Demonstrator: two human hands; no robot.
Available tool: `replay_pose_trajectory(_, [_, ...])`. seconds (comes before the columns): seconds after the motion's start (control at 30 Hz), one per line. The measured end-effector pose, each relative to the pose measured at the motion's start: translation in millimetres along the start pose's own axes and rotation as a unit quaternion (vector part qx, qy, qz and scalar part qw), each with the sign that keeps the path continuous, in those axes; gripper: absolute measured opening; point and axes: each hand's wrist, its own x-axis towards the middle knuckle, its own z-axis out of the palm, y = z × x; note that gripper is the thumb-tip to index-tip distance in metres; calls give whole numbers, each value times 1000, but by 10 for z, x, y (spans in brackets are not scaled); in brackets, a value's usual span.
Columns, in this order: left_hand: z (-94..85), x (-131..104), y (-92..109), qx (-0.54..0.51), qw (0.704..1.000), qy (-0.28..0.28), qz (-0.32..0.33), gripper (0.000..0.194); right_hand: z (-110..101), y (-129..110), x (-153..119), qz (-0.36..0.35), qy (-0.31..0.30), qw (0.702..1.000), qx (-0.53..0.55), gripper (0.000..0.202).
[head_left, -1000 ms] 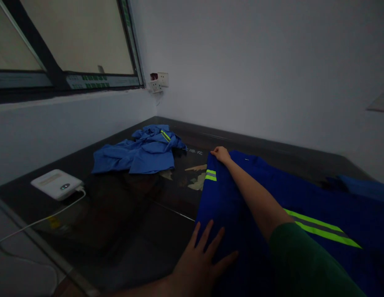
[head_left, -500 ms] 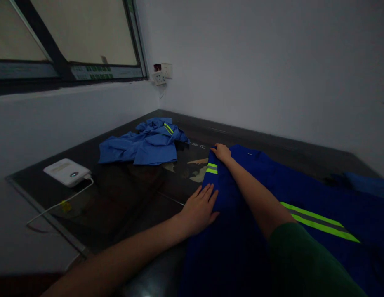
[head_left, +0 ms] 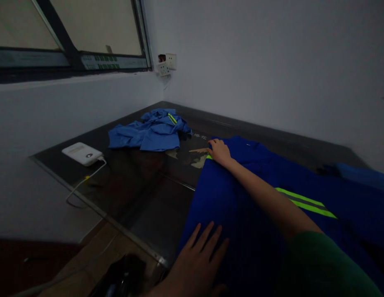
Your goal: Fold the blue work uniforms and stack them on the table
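Note:
A dark blue work jacket (head_left: 232,198) with yellow-green and grey reflective stripes lies spread on the dark tabletop (head_left: 139,181). Low in the view, my left hand (head_left: 199,258) rests flat on the jacket near its left edge, fingers spread. Farther up, my right hand (head_left: 220,152) lies over the jacket's far left part, covering most of a small reflective band; its fingers are apart and pressed on the cloth. Part of the jacket is hidden beneath my right forearm and green sleeve.
A crumpled lighter blue garment (head_left: 154,132) with a reflective stripe lies at the table's back left. A white box-shaped device (head_left: 82,153) with a white cable sits by the left edge. More blue cloth (head_left: 361,175) lies at right. Wall sockets (head_left: 167,64) are in the corner.
My left hand has slid toward me along the jacket's left edge. My right hand has shifted slightly onto the small reflective band. The camera view has tilted down a little.

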Motion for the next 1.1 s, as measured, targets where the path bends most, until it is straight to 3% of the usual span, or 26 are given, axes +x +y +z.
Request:
replay_pose_trajectory(0.1, [108, -57, 145, -18, 1000, 13, -15, 71, 46, -102, -244, 2, -99, 995, 7, 50])
replay_pose_trajectory(0.17, [120, -92, 222, -25, 1000, 13, 1, 66, 85, -112, -325, 5, -116, 993, 17, 54])
replay_pose_trajectory(0.27, [49, -227, 304, -35, 998, 5, 52, 64, 71, -64, -358, -13, -97, 994, 53, 54])
replay_pose_trajectory(0.37, [-107, -422, 340, -80, 993, -8, 92, 59, -80, 55, -409, -49, -34, 993, 99, 49])
replay_pose_trajectory(0.47, [-294, -500, 295, -130, 989, 16, 67, 49, -339, 290, -585, -70, 21, 989, 131, 37])
replay_pose_trajectory(0.53, [-408, -397, 193, -150, 986, 54, 47, 42, -525, 504, -786, -62, 18, 988, 140, 30])
replay_pose_trajectory(0.6, [-503, -147, 28, -161, 982, 92, 43, 36, -681, 723, -1038, -50, -16, 989, 141, 27])
replay_pose_trajectory(0.7, [-601, 456, -305, -136, 979, 149, 32, 35, -790, 959, -1443, -38, -77, 992, 89, 36])
replay_pose_trajectory(0.8, [-624, 1162, -649, -56, 984, 165, -31, 38, -733, 1024, -1747, -4, -97, 994, -46, 53])
replay_pose_trajectory(0.9, [-579, 1743, -924, 1, 979, 170, -111, 43, -627, 1003, -1870, 16, -74, 988, -137, 50])
replay_pose_trajectory(1.0, [-531, 2107, -1135, 23, 970, 182, -157, 47, -624, 1017, -1880, 16, -55, 985, -162, 40])
replay_pose_trajectory(1.1, [-527, 2318, -1324, 43, 966, 182, -181, 49, -754, 1071, -1903, 27, -38, 981, -188, 40])
